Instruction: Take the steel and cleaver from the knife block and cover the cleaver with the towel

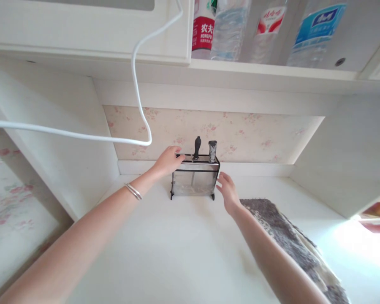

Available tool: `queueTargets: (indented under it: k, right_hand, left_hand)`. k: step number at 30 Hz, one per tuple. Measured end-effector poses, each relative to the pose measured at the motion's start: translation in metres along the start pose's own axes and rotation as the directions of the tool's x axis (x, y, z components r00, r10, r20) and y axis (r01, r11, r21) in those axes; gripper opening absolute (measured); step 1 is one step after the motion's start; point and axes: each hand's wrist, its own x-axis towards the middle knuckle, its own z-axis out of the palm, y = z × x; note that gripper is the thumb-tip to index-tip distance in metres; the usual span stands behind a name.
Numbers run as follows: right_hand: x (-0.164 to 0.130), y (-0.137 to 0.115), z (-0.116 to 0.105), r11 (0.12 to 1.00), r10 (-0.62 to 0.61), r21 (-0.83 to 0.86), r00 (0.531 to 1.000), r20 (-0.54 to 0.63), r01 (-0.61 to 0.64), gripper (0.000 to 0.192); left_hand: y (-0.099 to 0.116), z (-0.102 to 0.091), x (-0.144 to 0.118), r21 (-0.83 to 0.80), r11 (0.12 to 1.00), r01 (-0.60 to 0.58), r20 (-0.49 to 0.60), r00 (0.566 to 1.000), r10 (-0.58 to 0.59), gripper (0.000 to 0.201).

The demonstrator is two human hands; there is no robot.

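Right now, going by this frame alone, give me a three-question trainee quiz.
1. True or false: the left hand rests on top of the knife rack.
2. How many handles stick up from the rack?
3. The grey towel lies: A) left of the rack, B) by the right arm, C) on the shelf.

Key: 1 true; 2 two; 3 B. The right hand is open beside the rack.

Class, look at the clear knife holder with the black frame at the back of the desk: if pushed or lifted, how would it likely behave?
The knife holder looks tall and narrow on small black feet, so a push near its top, where the left hand rests, might tip it. Its clear walls look rigid, probably smooth and slippery. The two knife handles standing above the rim likely make it top-heavy.
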Motion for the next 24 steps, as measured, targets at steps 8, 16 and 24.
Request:
queueTargets:
  k: [8, 16, 24]
  right_hand:
    - [-0.110, 0.057, 0.025, 0.899, -0.081, -0.376, 0.928, 0.363, 0.225, 0.033]
    - [-0.108, 0.048, 0.021, 0.780, -0.182, -0.434, 0.827, 0.532, 0.450, 0.029]
    - [-0.106, 0.055, 0.020, 0.786, -0.183, -0.423, 0.824, 0.536, 0.450, 0.027]
  left_hand:
    - [0.040, 0.028, 0.043, 0.037, 0.995, -0.096, 0.120, 0.989, 0.091, 0.048]
    - [0.065, 0.030, 0.071, -0.084, 0.996, 0.029, 0.121, 0.992, -0.018, 0.019]
    - [0.118, -0.027, 0.082, -0.365, 0.927, -0.080, -0.023, 0.997, 0.076, 0.034]
